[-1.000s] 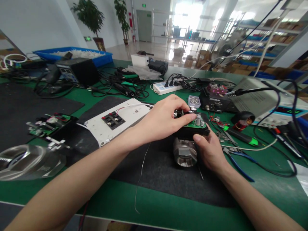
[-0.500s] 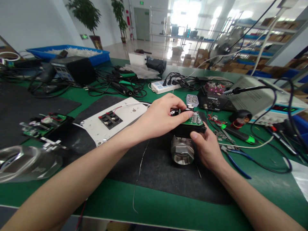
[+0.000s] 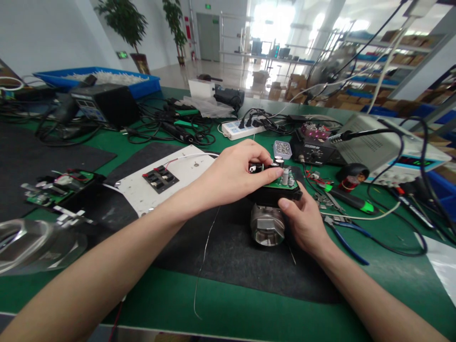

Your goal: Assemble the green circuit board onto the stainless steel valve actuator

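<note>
A black housing with a silver threaded fitting (image 3: 268,229) at its front lies on a dark mat (image 3: 228,247). A green circuit board (image 3: 287,180) with capacitors sits on top of the housing. My left hand (image 3: 237,173) reaches across and its fingers are curled down on the board's components. My right hand (image 3: 302,223) grips the housing's right side, thumb on its edge. A thin wire (image 3: 204,256) trails from under my left wrist toward the table's front edge.
A white plate with black terminal blocks (image 3: 160,178) lies to the left, and another circuit board (image 3: 59,183) further left. Blue-handled pliers (image 3: 344,235), a green-tipped tool (image 3: 351,202), a soldering station (image 3: 315,149), a power strip (image 3: 240,128) and tangled cables (image 3: 171,126) crowd the green table.
The view has shifted slightly, so everything sits a little further left and up. Both hands stay on the board and housing with almost no movement.
</note>
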`<action>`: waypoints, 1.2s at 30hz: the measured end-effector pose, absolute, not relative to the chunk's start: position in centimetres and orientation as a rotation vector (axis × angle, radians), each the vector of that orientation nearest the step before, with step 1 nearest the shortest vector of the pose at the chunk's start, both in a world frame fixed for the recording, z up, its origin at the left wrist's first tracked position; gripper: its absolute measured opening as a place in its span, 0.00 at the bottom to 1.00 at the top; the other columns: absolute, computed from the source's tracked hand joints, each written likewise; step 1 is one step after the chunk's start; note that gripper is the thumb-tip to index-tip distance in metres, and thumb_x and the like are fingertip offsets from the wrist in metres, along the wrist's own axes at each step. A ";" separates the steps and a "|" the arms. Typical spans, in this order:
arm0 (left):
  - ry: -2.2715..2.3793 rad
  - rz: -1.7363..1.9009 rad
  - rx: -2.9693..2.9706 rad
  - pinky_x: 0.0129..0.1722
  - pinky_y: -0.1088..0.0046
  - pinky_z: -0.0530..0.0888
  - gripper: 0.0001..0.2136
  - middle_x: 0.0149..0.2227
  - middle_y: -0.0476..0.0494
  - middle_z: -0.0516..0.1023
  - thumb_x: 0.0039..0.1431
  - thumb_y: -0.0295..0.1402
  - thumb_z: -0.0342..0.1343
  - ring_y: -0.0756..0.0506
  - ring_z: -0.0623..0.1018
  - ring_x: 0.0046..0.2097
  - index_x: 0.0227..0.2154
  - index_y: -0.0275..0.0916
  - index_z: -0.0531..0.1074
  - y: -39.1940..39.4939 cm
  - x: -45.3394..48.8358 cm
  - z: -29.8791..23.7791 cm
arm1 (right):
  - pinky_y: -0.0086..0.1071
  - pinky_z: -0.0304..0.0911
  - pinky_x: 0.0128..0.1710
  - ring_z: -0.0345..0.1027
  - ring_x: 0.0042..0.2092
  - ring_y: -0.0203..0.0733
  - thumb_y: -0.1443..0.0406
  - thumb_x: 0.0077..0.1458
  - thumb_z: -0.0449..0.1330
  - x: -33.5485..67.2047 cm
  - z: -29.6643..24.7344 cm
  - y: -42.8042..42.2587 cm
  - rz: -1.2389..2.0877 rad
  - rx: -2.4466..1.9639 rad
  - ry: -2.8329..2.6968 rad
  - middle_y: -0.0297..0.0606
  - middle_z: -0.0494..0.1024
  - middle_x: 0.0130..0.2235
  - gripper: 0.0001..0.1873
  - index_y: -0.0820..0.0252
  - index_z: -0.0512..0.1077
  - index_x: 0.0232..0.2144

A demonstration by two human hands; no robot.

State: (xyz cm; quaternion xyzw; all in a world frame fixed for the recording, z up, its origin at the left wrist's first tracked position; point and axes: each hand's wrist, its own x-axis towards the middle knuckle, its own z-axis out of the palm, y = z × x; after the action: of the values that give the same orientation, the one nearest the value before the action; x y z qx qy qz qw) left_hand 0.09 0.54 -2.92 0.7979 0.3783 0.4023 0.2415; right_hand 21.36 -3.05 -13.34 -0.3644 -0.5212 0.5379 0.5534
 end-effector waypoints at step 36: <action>0.852 0.944 2.416 0.56 0.62 0.78 0.03 0.51 0.41 0.81 0.69 0.28 0.66 0.42 0.81 0.52 0.39 0.41 0.84 -2.4 -0.1 -0.7 | 0.50 0.73 0.67 0.76 0.63 0.60 0.46 0.48 0.81 21.6 -12.7 -5.0 0.975 -0.973 -1.526 0.46 0.81 0.61 0.45 0.52 0.69 0.61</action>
State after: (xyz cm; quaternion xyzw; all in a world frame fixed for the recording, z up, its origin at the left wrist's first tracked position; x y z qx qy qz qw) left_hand -0.07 -2.40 -0.69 0.8662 0.3055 0.3386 0.2043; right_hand 21.59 -5.01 -12.70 -0.4053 -0.6355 0.4062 0.5165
